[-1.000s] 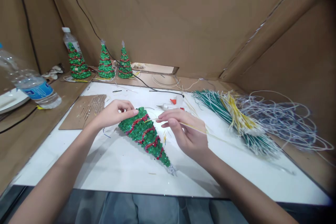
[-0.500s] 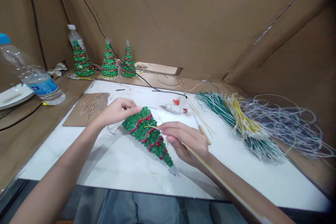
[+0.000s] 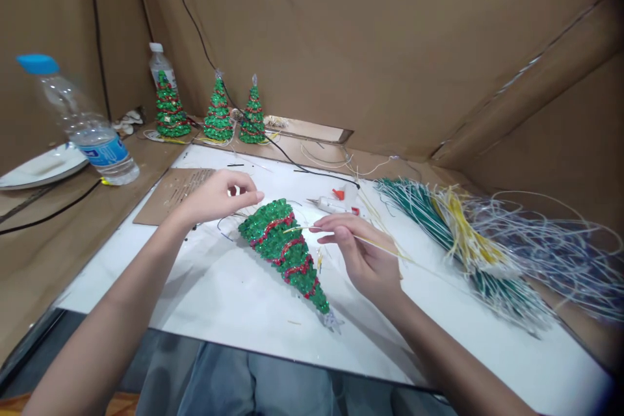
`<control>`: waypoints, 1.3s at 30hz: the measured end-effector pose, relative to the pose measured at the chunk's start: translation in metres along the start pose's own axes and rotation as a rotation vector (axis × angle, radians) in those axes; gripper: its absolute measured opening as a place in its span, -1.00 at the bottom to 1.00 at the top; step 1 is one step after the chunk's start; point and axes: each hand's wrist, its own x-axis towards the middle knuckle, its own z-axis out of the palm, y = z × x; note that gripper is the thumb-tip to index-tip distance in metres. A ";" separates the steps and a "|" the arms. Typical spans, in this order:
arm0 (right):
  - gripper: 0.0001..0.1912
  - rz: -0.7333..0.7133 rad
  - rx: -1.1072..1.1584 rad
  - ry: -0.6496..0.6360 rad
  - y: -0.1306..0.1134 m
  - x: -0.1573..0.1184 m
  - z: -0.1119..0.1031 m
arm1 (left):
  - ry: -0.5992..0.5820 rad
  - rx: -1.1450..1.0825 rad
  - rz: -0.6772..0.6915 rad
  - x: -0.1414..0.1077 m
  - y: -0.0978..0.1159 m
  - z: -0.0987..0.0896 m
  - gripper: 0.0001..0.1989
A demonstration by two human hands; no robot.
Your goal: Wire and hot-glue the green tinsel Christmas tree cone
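Note:
A small green beaded Christmas tree with red bead garlands lies on its side on the white board, its clear star tip pointing down and to the right. My left hand hovers just off the tree's wide base; its fingers are loosely curled, the thumb stretched out, and nothing shows in it. Between the thumb and fingers of my right hand is a thin yellow wire. One end of that wire reaches over the tree's side near a red garland; whether it touches is unclear.
A glue gun lies behind my right hand. Bundled green, yellow and white wires spread at the right. Several decorated trees stand at the back. A water bottle and plate are left, beside a cardboard piece.
My left hand has let go of the tree's base and lifted slightly away. The right hand has shifted back from the tree, and its wire now slants out to the right. The view has turned slightly.

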 end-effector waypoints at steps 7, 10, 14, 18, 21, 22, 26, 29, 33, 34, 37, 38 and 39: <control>-0.75 -0.001 -0.007 0.001 0.004 -0.001 0.000 | 0.340 0.276 0.149 -0.068 0.026 -0.004 -0.91; -0.75 -0.010 -0.010 0.010 0.007 -0.002 0.000 | 0.596 0.251 -0.014 -0.099 0.020 0.012 -0.91; -0.74 0.001 -0.003 0.013 0.007 -0.005 0.001 | 0.468 0.195 -0.257 -0.102 0.002 0.036 -0.93; -0.74 -0.016 -0.023 0.009 0.006 -0.007 0.001 | 0.370 0.255 -0.356 -0.083 -0.004 0.047 -0.82; -0.74 -0.030 -0.032 0.000 0.005 -0.008 0.000 | 0.316 0.264 -0.340 -0.075 -0.005 0.046 -0.82; -0.74 -0.037 -0.032 0.001 0.005 -0.008 -0.001 | 0.302 0.260 -0.332 -0.074 -0.007 0.046 -0.82; -0.75 -0.067 -0.046 0.010 0.002 -0.009 -0.001 | 0.286 0.261 -0.333 -0.073 -0.013 0.048 -0.82; -0.77 -0.075 -0.057 0.021 0.000 -0.008 0.000 | 0.291 0.279 -0.330 -0.072 -0.014 0.049 -0.81; -0.77 -0.073 -0.064 0.027 -0.003 -0.007 0.000 | 0.244 0.407 -0.339 -0.080 -0.013 0.036 -0.78; -0.78 -0.073 -0.061 0.026 -0.003 -0.006 0.000 | 0.233 0.468 -0.365 -0.084 -0.013 0.029 -0.78; -0.78 -0.066 -0.043 0.019 -0.003 -0.007 0.000 | 0.290 0.672 -0.537 -0.091 -0.017 0.001 -0.75; -0.78 -0.062 -0.038 0.016 -0.003 -0.007 0.000 | 0.352 0.728 -0.599 -0.091 -0.019 -0.009 -0.75; -0.78 -0.059 -0.036 0.016 -0.003 -0.007 0.000 | 0.396 0.763 -0.636 -0.089 -0.022 -0.019 -0.76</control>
